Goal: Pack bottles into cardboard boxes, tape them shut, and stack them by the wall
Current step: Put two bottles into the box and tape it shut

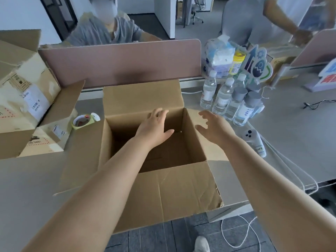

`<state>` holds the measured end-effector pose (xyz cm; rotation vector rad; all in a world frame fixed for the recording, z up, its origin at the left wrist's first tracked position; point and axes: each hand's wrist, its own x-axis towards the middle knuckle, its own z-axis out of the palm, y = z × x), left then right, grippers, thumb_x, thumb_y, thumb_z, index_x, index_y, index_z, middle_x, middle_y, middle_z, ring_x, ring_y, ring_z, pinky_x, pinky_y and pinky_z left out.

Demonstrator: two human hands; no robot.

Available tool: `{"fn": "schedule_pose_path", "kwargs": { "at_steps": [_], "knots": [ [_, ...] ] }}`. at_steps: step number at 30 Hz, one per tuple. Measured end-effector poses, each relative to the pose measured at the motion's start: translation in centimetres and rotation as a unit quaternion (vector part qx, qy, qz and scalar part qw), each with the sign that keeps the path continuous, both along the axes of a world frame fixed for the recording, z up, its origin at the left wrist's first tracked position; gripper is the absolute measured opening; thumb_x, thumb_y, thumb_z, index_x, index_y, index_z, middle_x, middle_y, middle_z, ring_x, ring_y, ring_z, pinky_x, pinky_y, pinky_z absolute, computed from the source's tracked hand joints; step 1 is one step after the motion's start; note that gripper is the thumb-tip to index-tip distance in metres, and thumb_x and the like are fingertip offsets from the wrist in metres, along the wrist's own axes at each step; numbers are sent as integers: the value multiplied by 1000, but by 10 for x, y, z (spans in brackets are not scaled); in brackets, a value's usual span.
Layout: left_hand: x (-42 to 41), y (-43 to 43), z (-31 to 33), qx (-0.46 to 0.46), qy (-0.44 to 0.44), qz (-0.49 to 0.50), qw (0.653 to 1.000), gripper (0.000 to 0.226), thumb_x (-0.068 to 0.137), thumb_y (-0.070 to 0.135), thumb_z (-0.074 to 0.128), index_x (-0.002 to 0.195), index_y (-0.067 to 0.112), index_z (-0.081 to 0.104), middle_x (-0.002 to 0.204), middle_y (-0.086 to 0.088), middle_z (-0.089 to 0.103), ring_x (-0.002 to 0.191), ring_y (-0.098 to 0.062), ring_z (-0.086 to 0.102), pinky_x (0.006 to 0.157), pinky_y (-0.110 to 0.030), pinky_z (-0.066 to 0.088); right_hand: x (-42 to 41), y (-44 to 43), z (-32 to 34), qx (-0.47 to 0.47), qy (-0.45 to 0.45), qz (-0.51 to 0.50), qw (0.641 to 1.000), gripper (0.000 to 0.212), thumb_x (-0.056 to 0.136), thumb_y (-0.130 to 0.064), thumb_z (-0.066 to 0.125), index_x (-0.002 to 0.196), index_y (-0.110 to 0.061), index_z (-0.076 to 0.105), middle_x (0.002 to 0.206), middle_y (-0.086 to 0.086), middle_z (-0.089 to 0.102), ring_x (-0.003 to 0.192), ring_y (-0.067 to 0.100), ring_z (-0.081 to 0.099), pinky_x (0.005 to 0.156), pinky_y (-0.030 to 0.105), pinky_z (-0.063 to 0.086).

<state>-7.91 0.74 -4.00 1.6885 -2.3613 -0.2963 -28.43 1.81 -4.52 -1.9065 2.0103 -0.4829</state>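
Note:
An open cardboard box [171, 190] stands on the desk in front of me, all flaps spread out and nothing visible inside. My left hand [154, 126] hovers over the box's opening, fingers spread, holding nothing. My right hand [211, 127] is above the box's right flap, fingers apart, palm turned toward the bottles. Several clear water bottles [229, 100] stand in a cluster to the right of the box, some with white caps, some with grey ones. A roll of tape [81, 121] lies left of the box.
Open cardboard boxes [27, 99] are piled at the left. A pink divider [118, 60] runs behind the box, a seated person beyond it. A white controller [254, 140], cords, a tissue pack [218, 57] and signs lie to the right. The desk edge is near me.

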Motion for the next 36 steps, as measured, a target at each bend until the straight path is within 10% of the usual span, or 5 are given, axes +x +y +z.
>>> {"fn": "schedule_pose_path", "kwargs": {
  "at_steps": [14, 23, 29, 36],
  "knots": [
    [-223, -131, -23, 32, 35, -71, 996, 67, 88, 29, 58, 144, 15, 23, 149, -5, 23, 134, -28, 29, 104, -38, 33, -197, -100, -16, -21, -19, -92, 995, 42, 88, -26, 58, 128, -20, 51, 128, 3, 57, 112, 27, 56, 86, 37, 49],
    [-300, -224, -41, 46, 38, -41, 997, 80, 85, -4, 49, 149, 20, 8, 157, -7, -6, 144, -26, 8, 114, -34, 21, -256, -157, -34, 31, 26, -106, 994, 72, 81, -33, 67, 140, -13, 31, 142, 9, 34, 127, 35, 32, 98, 40, 36],
    [-308, -246, -57, 31, 111, -37, 993, 53, 88, 5, 54, 138, 9, 37, 135, -20, 43, 120, -36, 44, 100, -38, 36, -263, -169, -49, 15, -9, -125, 992, 75, 73, -31, 75, 135, -13, 37, 130, 12, 34, 114, 36, 44, 86, 40, 44],
    [-297, -225, -68, 19, 194, 31, 980, 47, 84, 18, 66, 120, -6, 48, 124, -22, 42, 115, -31, 44, 96, -23, 29, -261, -160, -66, 11, -18, -123, 992, 73, 73, -23, 76, 133, -10, 36, 126, 13, 39, 113, 35, 45, 85, 39, 43]
  ]
}}
